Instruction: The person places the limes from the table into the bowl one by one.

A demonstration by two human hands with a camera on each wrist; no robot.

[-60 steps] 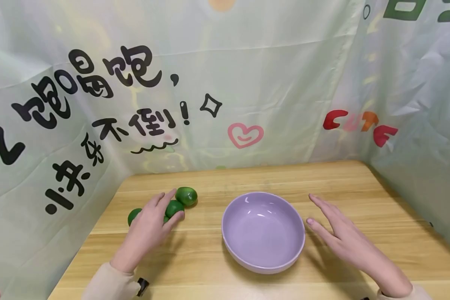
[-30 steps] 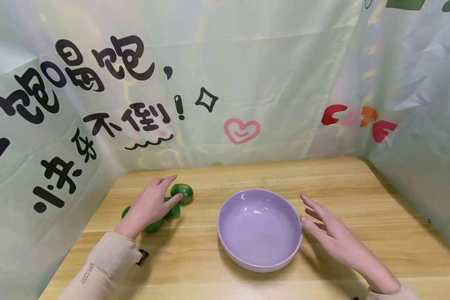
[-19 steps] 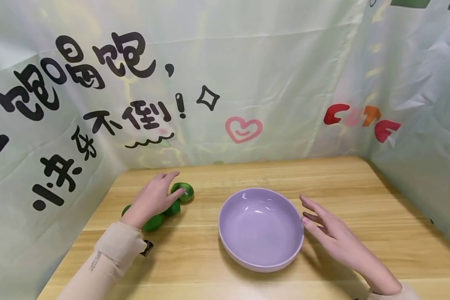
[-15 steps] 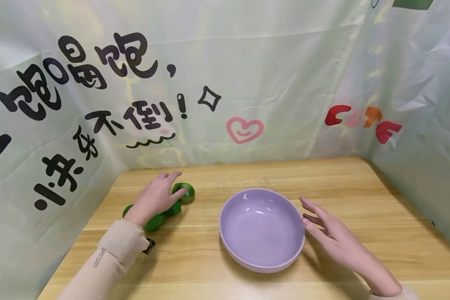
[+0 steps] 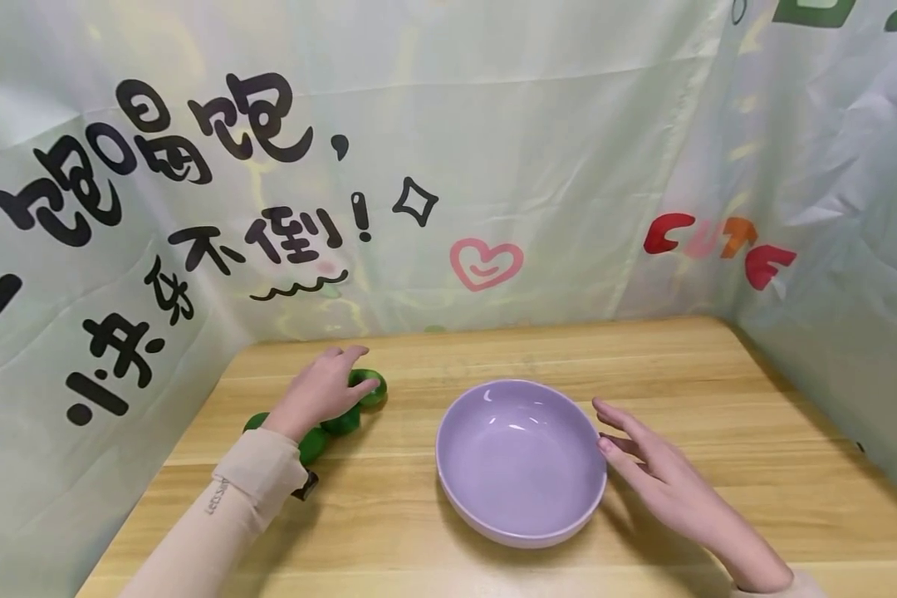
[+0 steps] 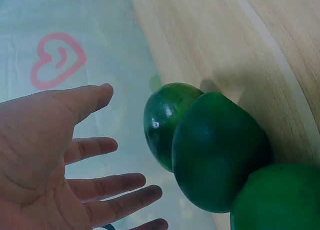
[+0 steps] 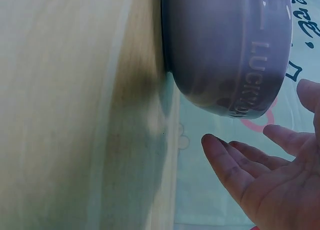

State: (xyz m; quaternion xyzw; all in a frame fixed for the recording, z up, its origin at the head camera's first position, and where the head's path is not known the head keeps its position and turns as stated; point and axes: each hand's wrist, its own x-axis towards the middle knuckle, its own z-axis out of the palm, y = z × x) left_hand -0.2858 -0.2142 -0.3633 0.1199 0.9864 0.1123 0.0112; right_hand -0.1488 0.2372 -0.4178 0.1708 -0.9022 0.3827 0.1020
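Several green limes lie in a loose line at the left of the table; the far lime (image 5: 376,394) is glossy. My left hand (image 5: 321,393) hovers over them with fingers spread, thumb and forefinger on either side of the far lime in the head view. The left wrist view shows the bare palm and straight fingers apart from the nearest dark green lime (image 6: 217,152). A lilac bowl (image 5: 519,465) stands upright with nothing in it. Beside its right rim my right hand (image 5: 669,477) holds nothing, fingers extended; raised lettering marks the bowl's wall (image 7: 225,44).
The wooden table (image 5: 419,531) has a light grain. A pale printed cloth (image 5: 568,166) hangs behind it and along both sides, close to the table's edges. A dark object (image 5: 306,486) sits at the left wrist.
The left hand has moved forward over the limes toward the far one, baring the limes behind it. My right hand has come slightly closer to the bowl. The limes and bowl stay put.
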